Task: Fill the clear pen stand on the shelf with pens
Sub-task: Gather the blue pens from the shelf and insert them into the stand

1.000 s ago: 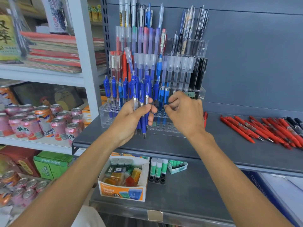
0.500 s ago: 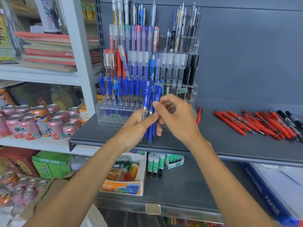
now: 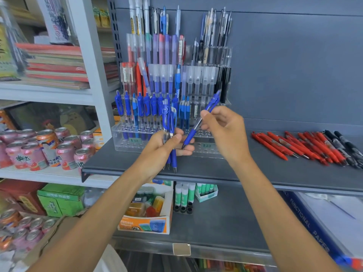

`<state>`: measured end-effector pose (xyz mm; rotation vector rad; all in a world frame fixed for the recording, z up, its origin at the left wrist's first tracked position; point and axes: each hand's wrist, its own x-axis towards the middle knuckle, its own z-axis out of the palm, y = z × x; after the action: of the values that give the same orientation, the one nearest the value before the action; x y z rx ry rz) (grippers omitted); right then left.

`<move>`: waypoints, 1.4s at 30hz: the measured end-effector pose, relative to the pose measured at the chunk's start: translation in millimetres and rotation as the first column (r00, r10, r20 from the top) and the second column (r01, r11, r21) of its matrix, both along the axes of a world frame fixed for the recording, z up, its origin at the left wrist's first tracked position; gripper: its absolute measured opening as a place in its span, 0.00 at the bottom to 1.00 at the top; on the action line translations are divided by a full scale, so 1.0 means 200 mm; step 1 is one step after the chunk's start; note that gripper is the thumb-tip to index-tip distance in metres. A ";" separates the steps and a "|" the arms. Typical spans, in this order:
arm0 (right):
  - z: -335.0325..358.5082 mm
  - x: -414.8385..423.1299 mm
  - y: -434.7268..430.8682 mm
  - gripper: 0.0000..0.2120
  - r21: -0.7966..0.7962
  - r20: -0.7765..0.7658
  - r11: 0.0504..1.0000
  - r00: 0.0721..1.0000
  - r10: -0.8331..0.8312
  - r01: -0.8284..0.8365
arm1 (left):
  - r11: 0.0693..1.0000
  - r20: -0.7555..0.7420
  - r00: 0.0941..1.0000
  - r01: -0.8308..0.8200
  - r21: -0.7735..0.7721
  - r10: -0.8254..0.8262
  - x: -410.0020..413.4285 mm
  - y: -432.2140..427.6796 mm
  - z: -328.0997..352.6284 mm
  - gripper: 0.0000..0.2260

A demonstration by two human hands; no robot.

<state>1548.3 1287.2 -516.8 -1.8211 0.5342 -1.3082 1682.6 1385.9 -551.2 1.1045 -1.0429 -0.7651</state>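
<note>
A clear tiered pen stand (image 3: 208, 147) sits on the grey shelf (image 3: 245, 169), its rows holding blue, red, black and clear-capped pens. My left hand (image 3: 163, 148) grips a small bunch of blue pens (image 3: 170, 134) upright, just in front of the stand's lowest tier. My right hand (image 3: 224, 130) pinches a single blue pen (image 3: 204, 116), tilted with its tip pointing down-left toward my left fingers and its clip end up near the black pens. Open holes show along the front tier on the right.
Loose red pens (image 3: 294, 146) and a few black pens (image 3: 345, 146) lie on the shelf at the right. Pink drink cans (image 3: 49, 150) fill the white shelf on the left. Below are a box of erasers (image 3: 149, 214), glue sticks (image 3: 184, 195) and paper packs (image 3: 324, 222).
My right hand has pulled one blue pen out of the bunch and drawn it up and to the right. My left hand keeps the remaining pens in about the same place.
</note>
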 end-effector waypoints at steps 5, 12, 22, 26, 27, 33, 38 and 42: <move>0.09 -0.04 -0.05 0.06 0.025 0.148 0.997 0.986 -0.071 0.068 | 0.998 0.145 0.988 -0.058 -0.002 0.057 0.05 0.00 0.01 0.09; 0.10 -0.01 -0.10 0.05 -0.007 0.097 0.992 0.988 -0.122 0.123 | 0.993 0.199 0.973 -0.118 -0.007 0.117 0.03 0.01 0.05 0.12; 0.10 0.05 -0.15 0.06 -0.102 -0.040 0.979 0.982 -0.182 0.177 | 0.998 -0.119 0.993 -0.005 -0.064 -0.002 0.08 -0.03 0.04 0.07; 0.07 0.09 -0.17 0.09 -0.171 -0.150 0.962 0.960 -0.237 0.211 | 0.996 -0.170 0.985 0.012 -0.087 -0.026 0.09 -0.02 0.04 0.08; 0.07 0.09 -0.17 0.09 -0.174 -0.157 0.959 0.955 -0.251 0.224 | 0.996 -0.177 0.984 0.006 -0.089 -0.022 0.09 -0.02 0.04 0.08; 0.05 0.13 -0.14 0.07 -0.236 -0.389 0.953 0.880 -0.274 0.192 | 0.995 -0.056 0.998 -0.027 -0.097 0.022 0.08 -0.01 0.04 0.06; 0.04 0.14 -0.10 0.07 -0.295 -0.477 0.917 0.791 -0.384 0.268 | 0.997 0.054 0.997 -0.053 -0.058 0.056 0.07 -0.01 0.04 0.12; 0.04 0.12 -0.09 0.05 -0.248 -0.462 0.931 0.813 -0.356 0.267 | 0.997 0.012 0.998 -0.057 -0.048 0.058 0.07 -0.01 0.05 0.11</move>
<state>1572.7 1269.4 -509.8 -2.3092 1.0713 -1.1006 1695.8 1384.3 -541.3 1.0953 -1.0314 -0.6848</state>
